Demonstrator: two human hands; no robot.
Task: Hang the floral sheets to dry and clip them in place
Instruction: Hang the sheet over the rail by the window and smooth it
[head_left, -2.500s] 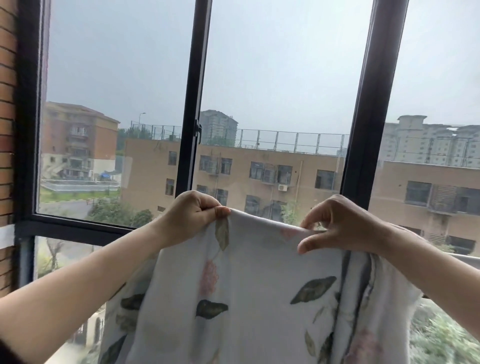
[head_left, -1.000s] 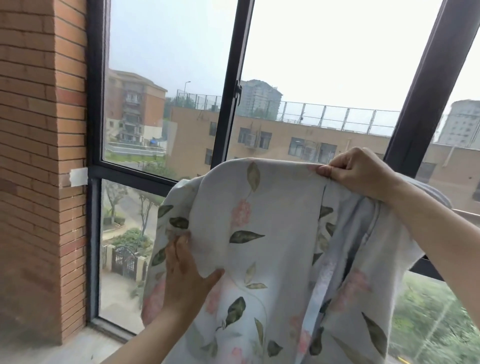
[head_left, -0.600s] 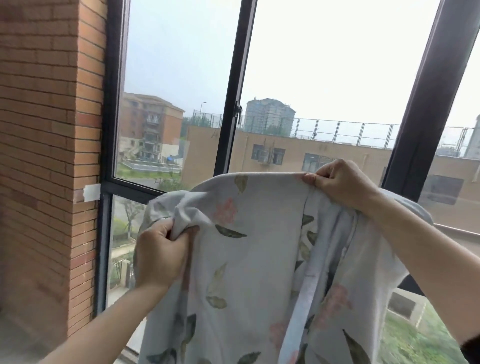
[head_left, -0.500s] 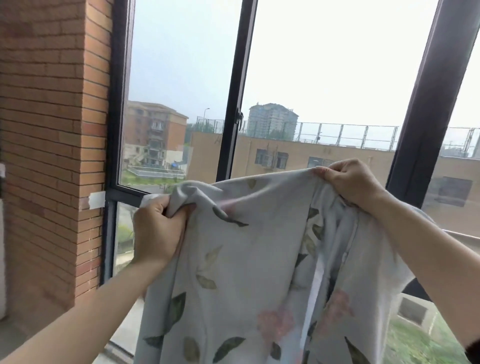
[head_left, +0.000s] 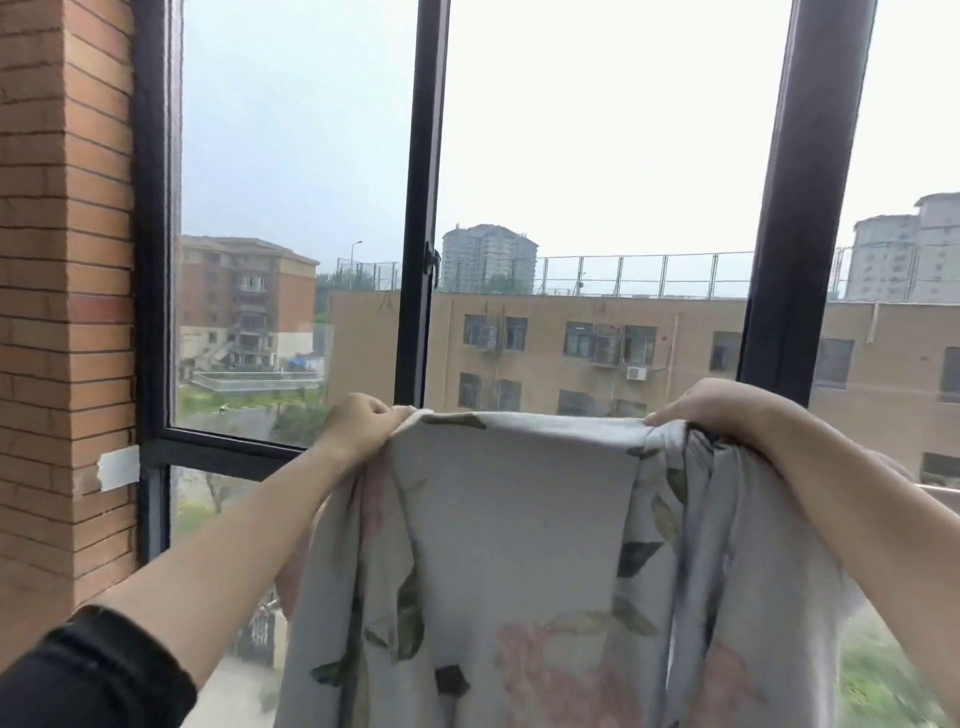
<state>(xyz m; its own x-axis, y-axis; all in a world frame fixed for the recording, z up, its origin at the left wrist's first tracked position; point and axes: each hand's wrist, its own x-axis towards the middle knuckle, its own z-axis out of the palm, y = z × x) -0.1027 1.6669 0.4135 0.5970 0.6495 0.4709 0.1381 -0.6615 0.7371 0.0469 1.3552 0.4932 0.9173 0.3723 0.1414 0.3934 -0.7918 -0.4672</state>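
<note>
— Window (head_left: 421, 208) backdrop. Item and grip?
— Floral sheet (head_left: 519, 545) hangs before me; my left hand (head_left: 358, 428) and right hand (head_left: 711, 410) pinch its top edge. Soft, light, limp, I judge: hold the hem.

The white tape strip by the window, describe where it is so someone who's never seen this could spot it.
Find the brick pillar left of the dark-framed window. Follow its right edge down to the window's horizontal crossbar, where the white tape strip sits at the brick's edge beside the frame. It is the only pale patch on the red brick.
</note>
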